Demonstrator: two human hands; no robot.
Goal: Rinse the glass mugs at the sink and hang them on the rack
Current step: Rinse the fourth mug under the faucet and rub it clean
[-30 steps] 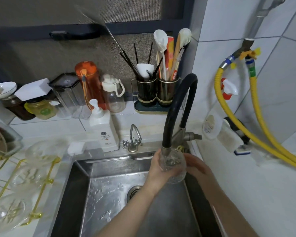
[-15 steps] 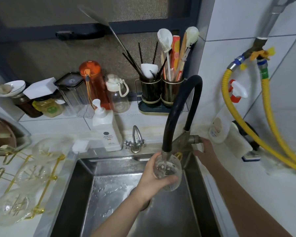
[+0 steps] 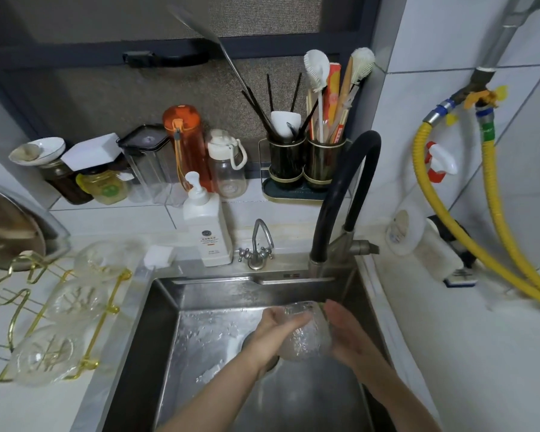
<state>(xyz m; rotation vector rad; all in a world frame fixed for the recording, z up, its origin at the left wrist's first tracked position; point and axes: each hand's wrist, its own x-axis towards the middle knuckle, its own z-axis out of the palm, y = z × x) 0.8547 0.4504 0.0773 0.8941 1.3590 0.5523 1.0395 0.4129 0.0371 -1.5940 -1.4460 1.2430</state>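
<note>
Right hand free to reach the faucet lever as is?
Probably not right away: the right hand is on the glass mug with the left hand. The path to the lever looks open.

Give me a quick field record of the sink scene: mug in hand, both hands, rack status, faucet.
mug in hand: glass mug, held low over the sink basin
left hand: fingers curled round the mug's left side
right hand: against the mug's right side; grip unclear
rack: gold wire, on the counter left of the sink, three mugs on it
faucet: black gooseneck, spout behind and above the mug; no stream discernible
soap bottle: white pump, behind the sink
</note>
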